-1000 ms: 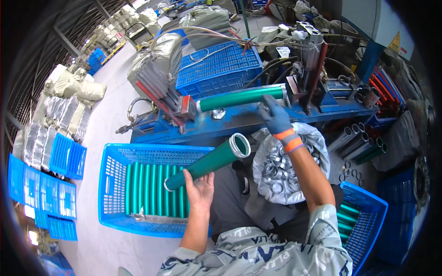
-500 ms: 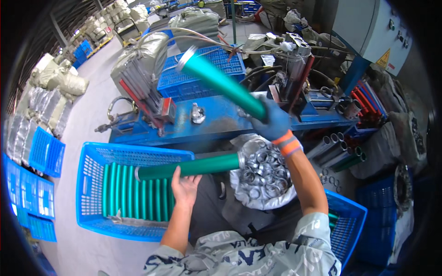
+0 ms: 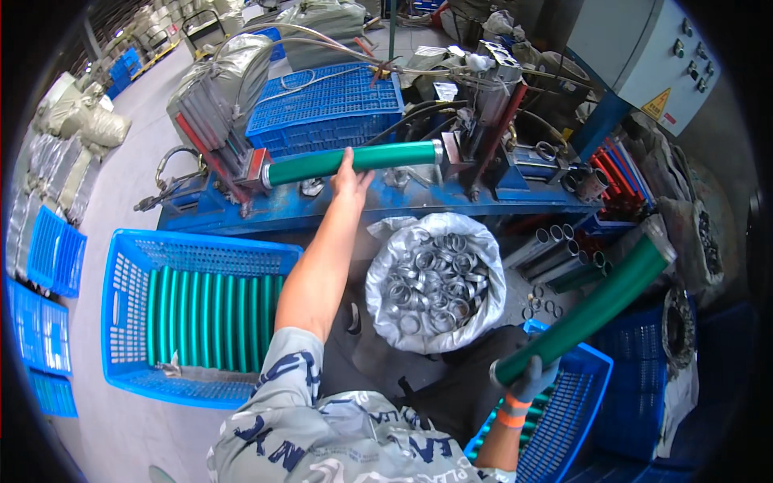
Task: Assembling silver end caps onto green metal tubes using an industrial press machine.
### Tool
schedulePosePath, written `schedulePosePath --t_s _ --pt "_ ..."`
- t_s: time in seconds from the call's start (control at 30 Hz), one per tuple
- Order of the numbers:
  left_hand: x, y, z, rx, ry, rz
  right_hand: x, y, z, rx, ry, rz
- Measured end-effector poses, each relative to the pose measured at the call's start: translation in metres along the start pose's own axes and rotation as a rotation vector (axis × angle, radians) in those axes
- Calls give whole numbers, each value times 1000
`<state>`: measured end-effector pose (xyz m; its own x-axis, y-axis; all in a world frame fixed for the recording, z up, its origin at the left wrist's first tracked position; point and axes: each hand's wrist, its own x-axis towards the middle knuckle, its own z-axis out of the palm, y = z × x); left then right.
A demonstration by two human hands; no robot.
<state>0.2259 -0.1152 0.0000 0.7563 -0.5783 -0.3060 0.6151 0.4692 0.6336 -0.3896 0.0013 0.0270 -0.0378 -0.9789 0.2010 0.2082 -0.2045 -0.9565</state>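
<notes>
My bare left hand (image 3: 351,187) is closed round the middle of a green metal tube (image 3: 310,169) with silver end rings. This tube lies level across the blue machine bench (image 3: 378,211), its ends at the fixtures on the left (image 3: 256,167) and right (image 3: 456,153). In a dark blue-grey glove, my right hand (image 3: 533,380) grips the lower end of a second green tube (image 3: 592,310), which slants up to the right. Beneath that hand stands a blue crate (image 3: 592,419) with green tubes inside. The left blue crate (image 3: 121,314) holds a row of similar tubes.
Between my arms stands a white sack (image 3: 374,298) full of silver rings (image 3: 443,274). Bare metal tubes (image 3: 535,248) and loose rings (image 3: 543,304) lie right of it. A grey control cabinet (image 3: 644,56) rises at the far right, and hoses (image 3: 322,40) cross above the bench.
My left hand has carried its tube forward and up from above the left crate to between the bench fixtures. My right hand has swung the other tube from the bench down to the right crate.
</notes>
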Motion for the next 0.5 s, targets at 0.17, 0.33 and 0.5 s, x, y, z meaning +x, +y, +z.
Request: schedulePosePath --t_s 0.17,0.33,0.5 --pt "33 -20 -1 51 113 -45 -20 -12 -2 -55 1 -26" --pt "37 -17 -11 136 130 -80 -18 -4 14 -13 -101 43" --pt "27 1 -29 219 137 6 -14 -16 28 38 -111 83"
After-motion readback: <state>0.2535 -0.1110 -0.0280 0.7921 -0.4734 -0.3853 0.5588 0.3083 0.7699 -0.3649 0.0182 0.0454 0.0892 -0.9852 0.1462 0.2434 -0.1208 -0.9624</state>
